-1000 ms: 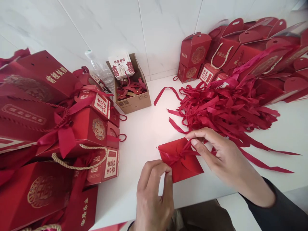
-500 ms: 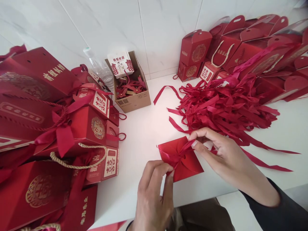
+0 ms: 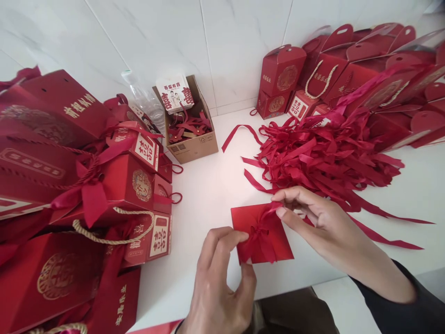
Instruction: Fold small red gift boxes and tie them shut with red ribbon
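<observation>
A flat red gift box (image 3: 283, 248) with curved folded flaps lies on the white table in front of me. A red ribbon (image 3: 260, 232) is tied in a bow at its middle. My right hand (image 3: 309, 218) pinches one ribbon end between thumb and forefinger at the box's far right corner. At the left edge is my left hand (image 3: 222, 273), with thumb and forefinger apart, the forefinger over the box and the thumb by its near left corner. A ribbon tail lies between those two fingertips. Just beyond my right hand spreads a pile of loose red ribbons (image 3: 323, 153).
Stacked red gift boxes (image 3: 118, 181) with rope handles and bows crowd the left side. A cardboard box (image 3: 194, 147) with cards and red pieces stands near the tiled wall, beside a clear plastic bottle (image 3: 144, 99). More red boxes (image 3: 283, 69) line the back right.
My left thumb and forefinger have parted from their pinch on the ribbon. The bow now sits gathered at the middle, and the box has turned slightly. My right hand keeps its pinch.
</observation>
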Demonstrator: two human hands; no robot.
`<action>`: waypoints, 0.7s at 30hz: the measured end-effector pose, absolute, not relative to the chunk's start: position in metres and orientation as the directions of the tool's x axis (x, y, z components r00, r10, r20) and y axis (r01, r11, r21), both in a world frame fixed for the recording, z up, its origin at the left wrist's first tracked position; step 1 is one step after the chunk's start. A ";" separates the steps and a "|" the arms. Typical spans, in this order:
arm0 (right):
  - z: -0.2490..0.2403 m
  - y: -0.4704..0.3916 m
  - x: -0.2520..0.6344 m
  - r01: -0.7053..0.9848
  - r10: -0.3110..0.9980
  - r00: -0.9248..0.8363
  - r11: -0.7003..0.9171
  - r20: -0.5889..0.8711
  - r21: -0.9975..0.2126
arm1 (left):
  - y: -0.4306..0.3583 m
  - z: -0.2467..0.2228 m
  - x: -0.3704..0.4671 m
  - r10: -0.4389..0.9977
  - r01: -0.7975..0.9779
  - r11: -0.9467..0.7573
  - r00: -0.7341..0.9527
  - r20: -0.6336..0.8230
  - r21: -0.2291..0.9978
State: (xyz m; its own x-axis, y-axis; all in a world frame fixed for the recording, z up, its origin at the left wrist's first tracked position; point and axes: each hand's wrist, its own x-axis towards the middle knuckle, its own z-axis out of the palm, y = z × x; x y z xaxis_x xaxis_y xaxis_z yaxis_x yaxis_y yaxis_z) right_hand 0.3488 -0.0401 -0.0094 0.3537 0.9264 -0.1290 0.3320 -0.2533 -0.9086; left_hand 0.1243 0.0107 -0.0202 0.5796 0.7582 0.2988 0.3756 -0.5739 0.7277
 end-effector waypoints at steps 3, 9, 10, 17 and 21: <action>-0.008 -0.038 0.345 0.296 0.931 0.337 -0.243 -0.137 -0.924 | 0.010 -0.019 0.131 0.765 0.389 -0.551 0.588 0.261 0.738; -0.005 -0.034 0.345 0.361 0.936 0.340 -0.215 -0.086 -0.908 | 0.012 -0.023 0.138 0.801 0.393 -0.520 0.532 0.274 0.758; -0.006 -0.034 0.346 0.371 0.936 0.342 -0.216 -0.083 -0.903 | 0.012 -0.024 0.137 0.800 0.396 -0.524 0.533 0.275 0.754; -0.008 -0.036 0.350 0.302 0.918 0.385 -0.221 -0.094 -0.927 | 0.013 -0.025 0.130 0.800 0.409 -0.518 0.544 0.254 0.751; -0.010 -0.037 0.350 0.299 0.918 0.384 -0.222 -0.096 -0.928 | 0.013 -0.026 0.129 0.790 0.397 -0.544 0.539 0.292 0.739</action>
